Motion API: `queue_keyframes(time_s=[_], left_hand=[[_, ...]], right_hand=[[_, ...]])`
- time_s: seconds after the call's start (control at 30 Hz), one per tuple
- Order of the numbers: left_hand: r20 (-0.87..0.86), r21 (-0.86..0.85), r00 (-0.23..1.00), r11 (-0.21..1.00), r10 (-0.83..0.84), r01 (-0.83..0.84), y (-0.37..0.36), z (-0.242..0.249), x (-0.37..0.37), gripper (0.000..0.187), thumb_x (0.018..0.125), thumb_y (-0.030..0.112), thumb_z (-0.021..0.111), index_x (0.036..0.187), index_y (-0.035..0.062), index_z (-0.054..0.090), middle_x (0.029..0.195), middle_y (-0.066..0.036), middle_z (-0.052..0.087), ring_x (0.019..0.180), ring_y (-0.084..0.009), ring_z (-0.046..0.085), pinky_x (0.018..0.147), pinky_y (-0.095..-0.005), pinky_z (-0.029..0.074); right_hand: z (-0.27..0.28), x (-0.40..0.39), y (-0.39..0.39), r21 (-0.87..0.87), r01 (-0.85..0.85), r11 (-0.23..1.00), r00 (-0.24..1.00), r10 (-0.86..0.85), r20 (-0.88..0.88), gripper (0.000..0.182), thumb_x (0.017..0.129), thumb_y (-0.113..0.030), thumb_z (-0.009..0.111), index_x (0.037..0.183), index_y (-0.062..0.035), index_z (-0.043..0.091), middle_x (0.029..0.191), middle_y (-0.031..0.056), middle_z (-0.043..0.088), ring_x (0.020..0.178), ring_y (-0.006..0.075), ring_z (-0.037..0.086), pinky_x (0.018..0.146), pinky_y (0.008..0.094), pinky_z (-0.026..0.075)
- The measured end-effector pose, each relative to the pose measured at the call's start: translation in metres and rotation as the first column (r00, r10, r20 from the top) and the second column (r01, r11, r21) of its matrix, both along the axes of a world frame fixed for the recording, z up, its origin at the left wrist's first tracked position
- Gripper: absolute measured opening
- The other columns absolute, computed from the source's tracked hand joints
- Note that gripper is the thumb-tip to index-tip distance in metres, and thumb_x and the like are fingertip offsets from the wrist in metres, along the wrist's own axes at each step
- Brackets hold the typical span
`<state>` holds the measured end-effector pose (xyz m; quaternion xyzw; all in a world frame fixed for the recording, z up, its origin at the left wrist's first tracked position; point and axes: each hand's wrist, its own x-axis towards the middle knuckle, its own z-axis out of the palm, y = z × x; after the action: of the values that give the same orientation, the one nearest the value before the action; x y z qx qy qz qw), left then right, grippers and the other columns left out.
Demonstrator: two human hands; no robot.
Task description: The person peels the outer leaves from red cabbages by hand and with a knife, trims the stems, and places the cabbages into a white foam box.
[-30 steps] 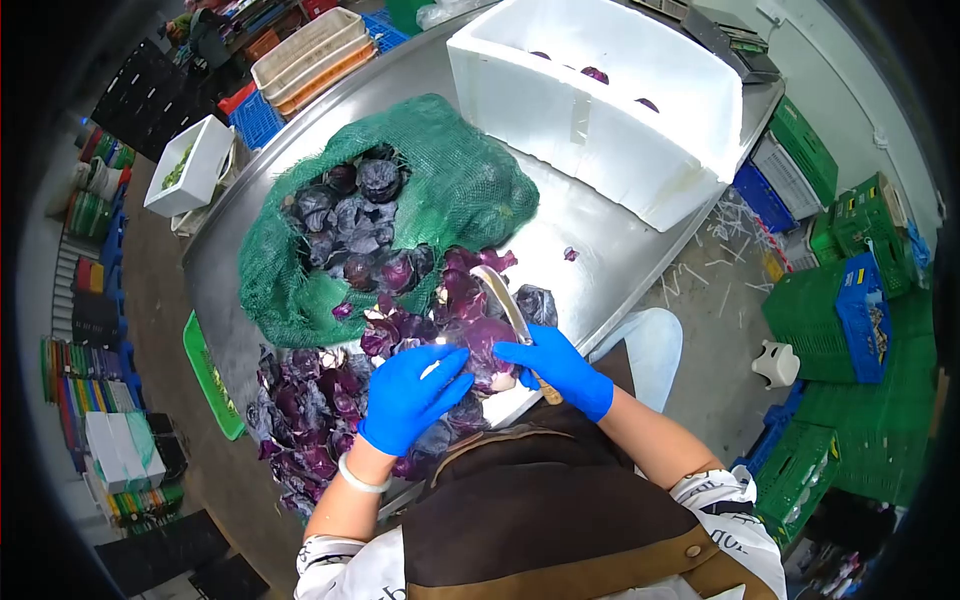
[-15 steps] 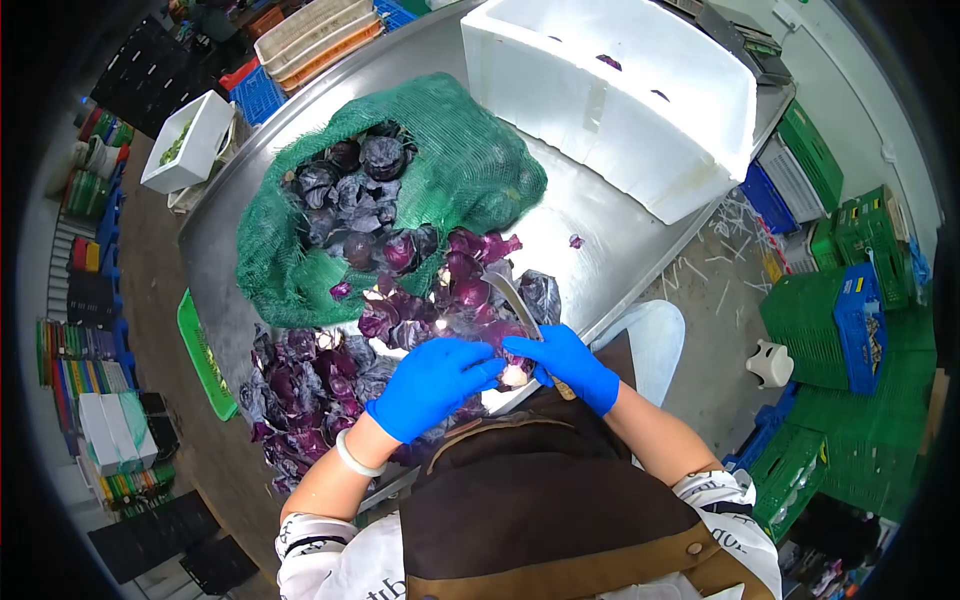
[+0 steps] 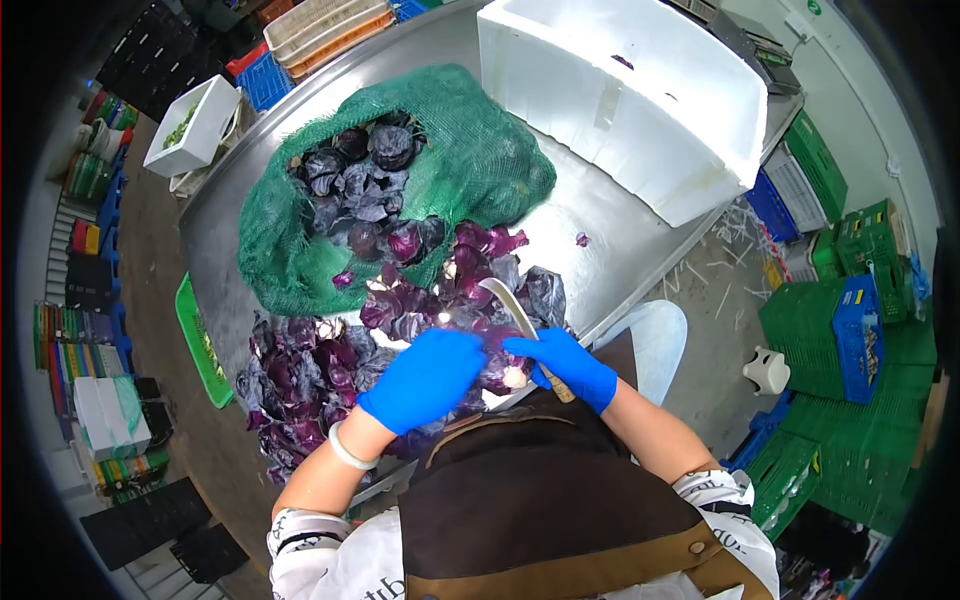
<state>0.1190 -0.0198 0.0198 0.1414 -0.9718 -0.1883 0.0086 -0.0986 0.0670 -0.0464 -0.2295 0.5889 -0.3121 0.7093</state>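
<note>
Cabbage: as it sits at the table's near edge, the red cabbage (image 3: 497, 362) is gripped by both hands.
Left hand (image 3: 425, 378): wrapped over it.
Right hand (image 3: 565, 365): fist around the knife (image 3: 512, 307) — blade pointing away.
Behind: loose leaves (image 3: 300, 375) — green net sack (image 3: 470, 160).

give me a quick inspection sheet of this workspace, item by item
surface: steel table, bare metal showing at the right, purple scraps on it
job's things: red cabbage between both hands; knife with its blade over the cabbage
clutter: loose purple leaves piled at the left edge; green net sack open, with more cabbages inside; white foam box at the far side
grippers: left hand in a blue glove on the cabbage; right hand in a blue glove grips the knife handle
cables: nothing seen
surroundings: green crates at the right, stacked trays beyond the table, littered floor
</note>
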Motion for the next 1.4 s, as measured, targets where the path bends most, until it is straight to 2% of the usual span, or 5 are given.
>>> queue_keyframes(time_s=[0.53,0.73,0.87,0.97,1.4], left_hand=[[-0.199,0.548,0.415,0.452,0.888,-0.704,0.008,-0.068,0.014,0.014,0.089,0.016,0.066,0.088,0.0021,0.062,0.076,-0.015,0.062,0.065,-0.0252,0.062,0.059,-0.0343,0.046],[-0.164,0.475,0.538,0.544,0.827,-0.692,0.010,-0.096,0.024,0.020,0.093,0.019,0.060,0.108,0.0046,0.062,0.072,-0.009,0.062,0.063,-0.0153,0.060,0.058,-0.0307,0.046],[0.325,0.871,0.661,-0.486,0.676,0.069,0.017,-0.057,0.024,0.053,0.099,0.045,0.042,0.137,0.0080,0.045,0.129,-0.015,0.056,0.112,-0.0276,0.060,0.090,-0.0420,0.052],[0.328,0.777,0.666,-0.592,0.670,0.213,0.031,-0.038,0.011,0.076,0.090,0.039,0.062,0.149,0.0104,0.024,0.144,-0.016,0.040,0.128,-0.0326,0.046,0.104,-0.0472,0.043],[-0.447,0.689,0.555,0.666,0.702,-0.287,0.036,-0.038,-0.007,0.117,0.060,0.012,0.088,0.150,0.0073,0.014,0.141,-0.017,0.038,0.130,-0.0299,0.041,0.109,-0.0415,0.034]], right_hand=[[-0.013,-0.010,0.020,-0.178,0.106,0.978,0.957,-0.052,0.284,0.034,0.084,-0.024,0.068,0.109,-0.0019,0.061,0.069,0.0018,0.057,0.052,0.0081,0.051,0.048,0.0229,0.041],[0.003,-0.011,0.004,-0.632,-0.083,0.770,0.923,0.298,0.242,0.100,0.065,-0.024,0.084,0.147,-0.0019,0.030,0.151,0.0127,0.034,0.140,0.0231,0.031,0.116,0.0402,0.022],[0.021,-0.002,-0.002,-0.670,-0.074,0.739,0.970,0.210,0.124,0.103,0.067,-0.012,0.084,0.150,-0.0033,0.022,0.153,0.0118,0.028,0.140,0.0240,0.031,0.116,0.0397,0.023],[0.016,0.000,-0.011,-0.712,-0.110,0.694,0.968,0.236,0.081,0.097,0.073,-0.008,0.079,0.150,-0.0041,0.019,0.154,0.0112,0.025,0.136,0.0236,0.036,0.110,0.0368,0.034],[0.024,0.027,-0.004,-0.529,0.247,0.812,0.928,-0.042,0.369,0.084,0.075,-0.010,0.080,0.145,-0.0007,0.034,0.141,0.0124,0.045,0.124,0.0203,0.048,0.104,0.0346,0.041]])
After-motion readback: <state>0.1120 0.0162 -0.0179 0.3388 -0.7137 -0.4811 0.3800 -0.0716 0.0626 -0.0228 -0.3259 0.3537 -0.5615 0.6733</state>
